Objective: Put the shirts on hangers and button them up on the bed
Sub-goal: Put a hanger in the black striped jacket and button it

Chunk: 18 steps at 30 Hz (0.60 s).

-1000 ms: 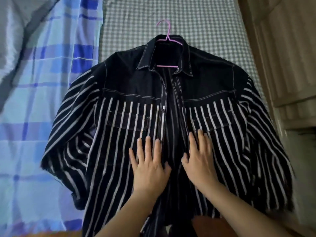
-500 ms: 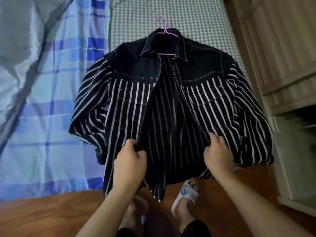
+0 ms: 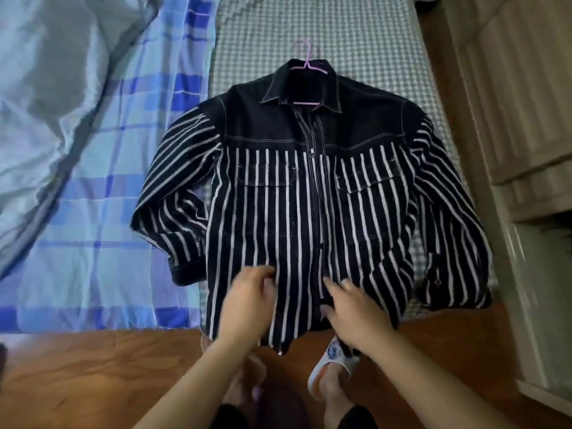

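Striped shirt (image 3: 278, 212) hem under both hands

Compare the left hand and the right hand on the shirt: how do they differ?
The left hand has its fingers curled at the striped shirt; the right hand has straighter, spread fingers. The left hand sits left of the front opening, the right hand right of it. Both are near the hem.
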Each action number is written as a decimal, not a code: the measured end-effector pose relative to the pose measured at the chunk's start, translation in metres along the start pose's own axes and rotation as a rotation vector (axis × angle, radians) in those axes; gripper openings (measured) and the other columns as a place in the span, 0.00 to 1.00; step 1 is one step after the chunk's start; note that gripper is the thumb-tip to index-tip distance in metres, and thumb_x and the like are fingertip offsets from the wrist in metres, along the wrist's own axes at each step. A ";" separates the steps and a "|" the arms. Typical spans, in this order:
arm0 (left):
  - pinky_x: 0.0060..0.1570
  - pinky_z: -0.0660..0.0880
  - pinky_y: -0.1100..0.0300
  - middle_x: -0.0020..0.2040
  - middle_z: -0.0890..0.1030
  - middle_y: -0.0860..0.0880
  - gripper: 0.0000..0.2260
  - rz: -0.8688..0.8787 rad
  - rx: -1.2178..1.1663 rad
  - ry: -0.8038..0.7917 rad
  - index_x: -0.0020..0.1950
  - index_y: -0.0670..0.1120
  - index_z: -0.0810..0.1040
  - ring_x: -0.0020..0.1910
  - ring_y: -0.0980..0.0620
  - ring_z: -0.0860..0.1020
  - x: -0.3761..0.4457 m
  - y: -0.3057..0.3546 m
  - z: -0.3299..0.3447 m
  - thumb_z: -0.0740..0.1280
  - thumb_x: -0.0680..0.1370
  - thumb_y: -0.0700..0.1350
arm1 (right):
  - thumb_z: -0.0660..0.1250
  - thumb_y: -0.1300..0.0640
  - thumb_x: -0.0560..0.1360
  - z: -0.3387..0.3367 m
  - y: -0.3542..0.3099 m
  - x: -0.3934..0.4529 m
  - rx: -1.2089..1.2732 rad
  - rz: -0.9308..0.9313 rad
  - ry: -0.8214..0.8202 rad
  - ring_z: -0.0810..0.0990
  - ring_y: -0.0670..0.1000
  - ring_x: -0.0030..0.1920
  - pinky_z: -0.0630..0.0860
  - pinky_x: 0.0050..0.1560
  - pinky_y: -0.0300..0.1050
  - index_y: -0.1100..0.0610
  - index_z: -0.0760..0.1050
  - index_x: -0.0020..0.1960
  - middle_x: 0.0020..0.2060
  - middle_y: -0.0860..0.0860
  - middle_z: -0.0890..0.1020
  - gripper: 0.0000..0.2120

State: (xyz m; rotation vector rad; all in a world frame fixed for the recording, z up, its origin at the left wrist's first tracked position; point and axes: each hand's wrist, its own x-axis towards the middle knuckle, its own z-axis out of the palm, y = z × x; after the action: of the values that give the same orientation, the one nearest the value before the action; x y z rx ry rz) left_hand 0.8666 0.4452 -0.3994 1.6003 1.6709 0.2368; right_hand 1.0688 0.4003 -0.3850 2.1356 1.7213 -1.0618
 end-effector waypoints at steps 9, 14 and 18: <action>0.59 0.78 0.46 0.53 0.84 0.45 0.24 -0.653 -0.376 0.202 0.54 0.46 0.81 0.55 0.42 0.82 0.071 -0.096 -0.095 0.73 0.69 0.63 | 0.65 0.54 0.81 0.010 -0.038 0.056 0.209 0.156 0.301 0.76 0.52 0.59 0.79 0.52 0.47 0.51 0.59 0.79 0.70 0.51 0.65 0.29; 0.32 0.69 0.54 0.31 0.77 0.42 0.07 -0.485 -0.123 0.386 0.38 0.38 0.75 0.32 0.43 0.76 0.037 -0.118 -0.170 0.68 0.75 0.38 | 0.65 0.56 0.80 0.002 -0.062 0.073 0.100 0.248 0.311 0.71 0.57 0.65 0.74 0.46 0.44 0.50 0.54 0.82 0.74 0.55 0.61 0.34; 0.44 0.80 0.42 0.36 0.82 0.37 0.12 -0.753 -0.221 0.371 0.45 0.38 0.80 0.37 0.40 0.82 0.029 -0.204 -0.224 0.71 0.70 0.46 | 0.64 0.54 0.80 0.009 -0.072 0.069 -0.038 0.295 0.237 0.63 0.61 0.71 0.75 0.55 0.49 0.51 0.51 0.82 0.78 0.57 0.53 0.35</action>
State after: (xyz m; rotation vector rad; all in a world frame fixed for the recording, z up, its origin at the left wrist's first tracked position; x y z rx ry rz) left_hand 0.5711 0.5184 -0.3892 0.7100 2.3131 0.3236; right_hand 1.0036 0.4702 -0.4150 2.4752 1.4359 -0.7172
